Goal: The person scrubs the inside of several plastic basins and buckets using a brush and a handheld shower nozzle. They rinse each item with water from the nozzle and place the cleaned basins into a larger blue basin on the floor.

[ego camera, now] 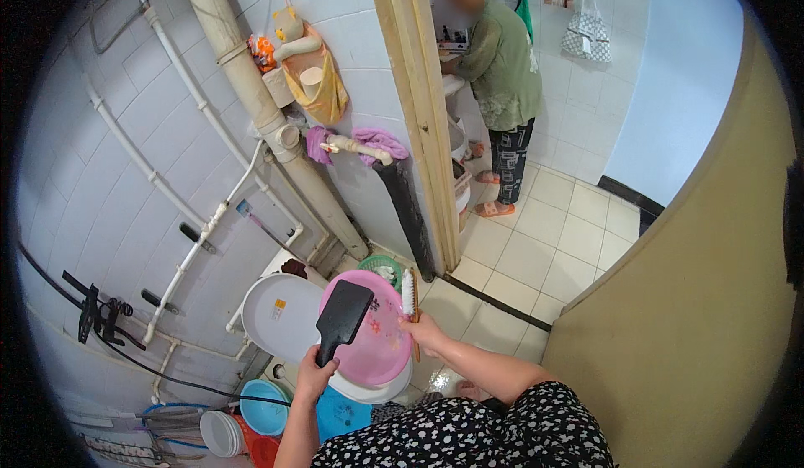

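Observation:
My left hand [315, 374] grips the handle of a black paddle hairbrush [345, 313], its flat back facing up. The paddle lies over a pink plastic basin [377, 358] with a flower print. My right hand [422, 332] holds a wooden-handled scrub brush [409, 295] with white bristles, upright at the basin's right edge; its fingers also touch the rim. Beneath the basin is the white toilet seat [383, 395], partly hidden, and the raised white lid [282, 320] stands behind it to the left.
A green basket [375, 261] stands on the floor beyond the basin. Blue basin [264, 407] and stacked white buckets [221, 433] are at lower left. Another person [505, 66] stands past the door frame [418, 116]. A tan door [678, 317] is on the right; pipes run along the left wall.

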The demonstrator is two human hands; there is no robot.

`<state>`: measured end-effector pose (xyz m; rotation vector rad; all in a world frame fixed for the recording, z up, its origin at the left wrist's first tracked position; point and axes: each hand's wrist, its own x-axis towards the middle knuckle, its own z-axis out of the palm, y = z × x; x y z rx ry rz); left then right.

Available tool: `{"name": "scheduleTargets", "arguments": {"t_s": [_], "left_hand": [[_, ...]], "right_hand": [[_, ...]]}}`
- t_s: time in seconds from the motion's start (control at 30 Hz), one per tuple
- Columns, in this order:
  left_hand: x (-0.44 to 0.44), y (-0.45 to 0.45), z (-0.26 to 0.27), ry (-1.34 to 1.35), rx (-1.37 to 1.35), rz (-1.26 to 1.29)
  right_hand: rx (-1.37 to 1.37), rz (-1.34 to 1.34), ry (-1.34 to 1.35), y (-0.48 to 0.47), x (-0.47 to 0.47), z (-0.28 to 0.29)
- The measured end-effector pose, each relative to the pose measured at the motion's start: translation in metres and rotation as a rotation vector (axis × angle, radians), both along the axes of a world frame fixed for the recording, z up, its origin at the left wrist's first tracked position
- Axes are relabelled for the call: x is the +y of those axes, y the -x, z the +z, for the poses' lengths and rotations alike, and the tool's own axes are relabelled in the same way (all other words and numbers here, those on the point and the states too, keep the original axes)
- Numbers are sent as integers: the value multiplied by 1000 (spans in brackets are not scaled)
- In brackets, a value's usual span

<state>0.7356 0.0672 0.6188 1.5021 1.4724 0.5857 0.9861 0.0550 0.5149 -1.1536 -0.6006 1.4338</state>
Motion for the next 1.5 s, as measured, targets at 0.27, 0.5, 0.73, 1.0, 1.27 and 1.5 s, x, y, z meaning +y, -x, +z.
{"name": "scheduleTargets", "arguments": {"t_s": [0.27, 0.5, 0.73, 1.0, 1.27, 1.5], "left_hand": [[32, -14, -11, 20, 26, 5], [46, -39, 8, -7, 48, 76], [68, -88, 3, 0, 51, 297], [72, -148, 17, -46, -36, 462], [70, -176, 21, -16, 91, 553], [63, -175, 12, 25, 161, 600]], "right_hand": [[49, 68, 48, -14, 39, 14], [94, 162, 36, -40, 81, 14], [36, 391, 64, -83, 147, -6], [156, 577, 32, -130, 181, 45], [164, 704, 77, -133, 204, 17], [246, 712, 97, -142, 209, 32]]}}
